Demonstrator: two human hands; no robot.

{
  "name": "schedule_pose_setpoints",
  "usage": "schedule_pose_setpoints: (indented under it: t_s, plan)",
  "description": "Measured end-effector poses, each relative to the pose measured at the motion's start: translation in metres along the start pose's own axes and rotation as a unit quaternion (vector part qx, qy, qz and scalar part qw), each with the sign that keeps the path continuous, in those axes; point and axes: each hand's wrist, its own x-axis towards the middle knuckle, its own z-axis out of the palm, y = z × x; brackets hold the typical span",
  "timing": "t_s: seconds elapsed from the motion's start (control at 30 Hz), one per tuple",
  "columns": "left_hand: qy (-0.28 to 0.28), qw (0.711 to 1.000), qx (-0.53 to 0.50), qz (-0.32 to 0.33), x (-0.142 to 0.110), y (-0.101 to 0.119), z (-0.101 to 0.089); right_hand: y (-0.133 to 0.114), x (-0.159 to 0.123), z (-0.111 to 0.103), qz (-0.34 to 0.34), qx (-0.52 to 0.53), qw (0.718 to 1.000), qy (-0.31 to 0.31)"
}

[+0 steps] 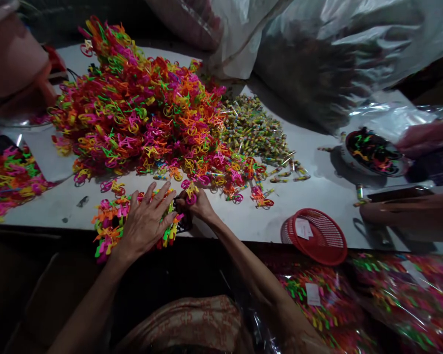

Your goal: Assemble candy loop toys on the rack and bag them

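A big heap of small neon plastic toys (140, 108), pink, orange, yellow and green, covers the white table (317, 196). My left hand (145, 221) lies flat with fingers spread on a smaller pile of the same toys (109, 226) at the table's near edge. My right hand (195, 204) is closed in a pinch on a pink and yellow toy (190, 192) just beside the left hand. A dark object partly shows under both hands.
Several small wrapped sticks (258, 132) lie right of the heap. A red mesh basket (317, 236) sits at the near edge. A bowl of toys (372, 152) stands far right, near another person's arm (406, 211). Large plastic bags (335, 54) stand behind. More toys (7, 177) lie left.
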Motion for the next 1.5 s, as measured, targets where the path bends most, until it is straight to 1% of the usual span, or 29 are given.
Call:
schedule_pose_setpoints:
  t_s: [0.07, 0.1, 0.17, 0.23, 0.33, 0.4, 0.47, 0.53, 0.6, 0.63, 0.67, 0.7, 0.77, 0.83, 0.9, 0.97, 1.03, 1.1, 1.17, 1.2, 1.27, 1.33, 1.4, 1.5]
  plan:
    - [-0.001, 1.0, -0.001, 0.002, 0.0, 0.0, 0.0, 0.001, 0.006, 0.003, -0.003, -0.008, 0.999, -0.032]
    - [-0.001, 1.0, -0.001, 0.003, 0.0, 0.0, 0.0, 0.001, 0.007, 0.003, -0.005, -0.03, 0.999, -0.039]
    - [0.0, 1.0, -0.005, 0.003, 0.0, -0.001, 0.001, -0.001, 0.007, 0.002, -0.007, -0.107, 0.993, -0.041]
    - [0.004, 1.0, -0.012, 0.002, 0.0, -0.001, 0.002, -0.008, 0.006, 0.001, -0.006, -0.205, 0.977, -0.051]
    - [0.003, 1.0, -0.022, 0.014, 0.0, -0.002, 0.004, -0.022, 0.007, 0.008, -0.008, -0.331, 0.939, -0.094]
    - [-0.007, 0.999, -0.026, 0.032, 0.0, -0.003, 0.006, -0.031, 0.008, 0.013, -0.005, -0.378, 0.917, -0.124]
    - [-0.012, 0.999, -0.029, 0.045, 0.001, -0.004, 0.007, -0.037, 0.006, 0.011, -0.006, -0.389, 0.909, -0.148]
    - [-0.006, 0.998, -0.032, 0.046, 0.001, -0.005, 0.008, -0.041, -0.004, -0.005, -0.013, -0.375, 0.913, -0.158]
    - [0.002, 0.999, -0.033, 0.042, 0.0, -0.005, 0.009, -0.042, -0.021, -0.034, 0.021, -0.389, 0.913, -0.124]
    - [0.005, 0.999, -0.033, 0.041, 0.0, -0.005, 0.009, -0.042, -0.03, -0.052, 0.06, -0.415, 0.904, -0.083]
    - [0.006, 0.999, -0.032, 0.04, 0.0, -0.004, 0.009, -0.04, -0.038, -0.07, 0.115, -0.456, 0.881, -0.042]
    - [0.007, 0.999, -0.031, 0.04, -0.001, -0.004, 0.009, -0.037, -0.043, -0.087, 0.145, -0.479, 0.866, -0.012]
    - [0.012, 0.999, -0.032, 0.042, -0.001, -0.004, 0.009, -0.03, -0.048, -0.116, 0.174, -0.517, 0.838, 0.022]
    - [0.017, 0.998, -0.033, 0.042, 0.0, -0.004, 0.009, -0.021, -0.046, -0.131, 0.174, -0.553, 0.814, 0.02]
    - [0.018, 0.998, -0.033, 0.04, 0.0, -0.004, 0.009, -0.015, -0.043, -0.134, 0.155, -0.581, 0.799, -0.002]
    - [0.012, 0.999, -0.029, 0.038, 0.0, -0.004, 0.009, -0.01, -0.046, -0.129, 0.125, -0.579, 0.805, -0.025]
    - [0.004, 0.999, -0.02, 0.037, 0.0, -0.004, 0.007, -0.006, -0.053, -0.119, 0.096, -0.545, 0.833, -0.031]
    - [-0.005, 0.999, -0.011, 0.035, 0.0, -0.003, 0.006, -0.003, -0.062, -0.106, 0.066, -0.468, 0.881, -0.02]
    - [-0.014, 0.999, -0.006, 0.034, 0.0, -0.002, 0.004, 0.0, -0.067, -0.089, 0.031, -0.356, 0.934, 0.001]
    - [-0.018, 0.999, -0.004, 0.032, 0.0, -0.002, 0.003, 0.001, -0.067, -0.08, 0.018, -0.294, 0.956, 0.009]
    - [-0.024, 0.999, 0.001, 0.029, 0.0, -0.001, 0.001, 0.002, -0.065, -0.062, 0.013, -0.174, 0.984, 0.022]
    - [-0.028, 0.999, 0.005, 0.028, 0.001, 0.0, 0.0, 0.002, -0.059, -0.046, 0.032, -0.067, 0.997, 0.032]
    - [-0.03, 0.999, 0.001, 0.029, 0.001, 0.0, 0.0, 0.001, -0.054, -0.036, 0.059, 0.02, 0.997, 0.043]
    - [-0.027, 0.999, -0.004, 0.03, 0.001, 0.0, 0.0, 0.001, -0.048, -0.03, 0.094, 0.086, 0.99, 0.062]
